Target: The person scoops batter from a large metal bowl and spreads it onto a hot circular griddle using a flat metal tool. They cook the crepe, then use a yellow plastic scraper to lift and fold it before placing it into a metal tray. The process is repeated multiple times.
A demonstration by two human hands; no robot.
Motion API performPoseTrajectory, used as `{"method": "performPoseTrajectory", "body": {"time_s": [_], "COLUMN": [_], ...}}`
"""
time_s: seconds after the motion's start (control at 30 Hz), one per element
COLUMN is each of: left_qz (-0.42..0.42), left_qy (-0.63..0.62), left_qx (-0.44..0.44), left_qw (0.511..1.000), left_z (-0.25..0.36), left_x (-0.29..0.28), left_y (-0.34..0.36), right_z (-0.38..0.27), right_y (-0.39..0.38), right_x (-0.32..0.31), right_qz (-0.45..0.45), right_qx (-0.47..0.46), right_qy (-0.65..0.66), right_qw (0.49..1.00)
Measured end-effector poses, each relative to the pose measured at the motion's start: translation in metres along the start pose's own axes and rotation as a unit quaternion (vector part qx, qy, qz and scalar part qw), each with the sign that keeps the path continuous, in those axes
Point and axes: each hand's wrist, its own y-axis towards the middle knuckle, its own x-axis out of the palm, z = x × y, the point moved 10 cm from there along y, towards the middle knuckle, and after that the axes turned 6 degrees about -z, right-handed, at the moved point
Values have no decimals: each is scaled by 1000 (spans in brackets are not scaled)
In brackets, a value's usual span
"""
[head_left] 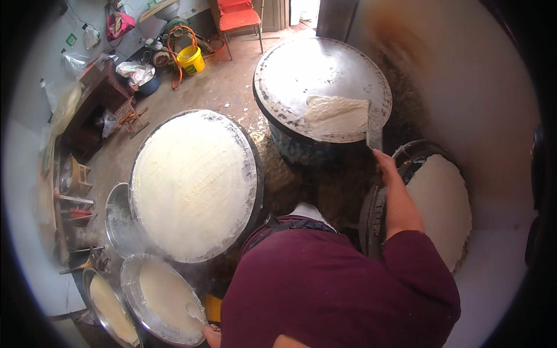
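A round silver basin [131, 290] holds cream batter [165, 296]; left hand [213, 334] grips a pale ladle [195, 313], right hand [386, 166] a flat metal scraper [375, 126], pointing lengthwise away from the person, over the round grey griddle [316, 72].

Glossy metal plate [313, 66], rough batter [336, 113]
The scraper [375, 124] looked metal, the bucket [191, 62] shiny plastic, the shirt [342, 284] matt cloth; the batter's surface was matt.

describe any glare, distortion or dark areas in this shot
Head view: strong glare whitens the round metal plate; head view: the bright doorway is overexposed; head view: straight edges bow toward the black fisheye rim; head view: the floor under the plate falls into shadow.
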Motion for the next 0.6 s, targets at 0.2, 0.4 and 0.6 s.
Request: {"method": "performPoseTrajectory", "body": {"time_s": [0.2, 0.4, 0.6], "left_qz": [-133, -129, -97], "left_qy": [136, 117, 160], "left_qx": [-37, 53, 234], "left_qw": [981, 983, 954], "left_z": [29, 32, 47], "left_x": [69, 97, 106], "left_y": [21, -22, -51], "right_z": [-8, -77, -55], "right_y": [-41, -40, 7], "right_x": [129, 61, -62], "right_qz": [-127, 66, 179], "right_qx": [-50, -169, -60], "right_qy": [-197, -582, -360], "right_qw": [971, 793, 914]}}
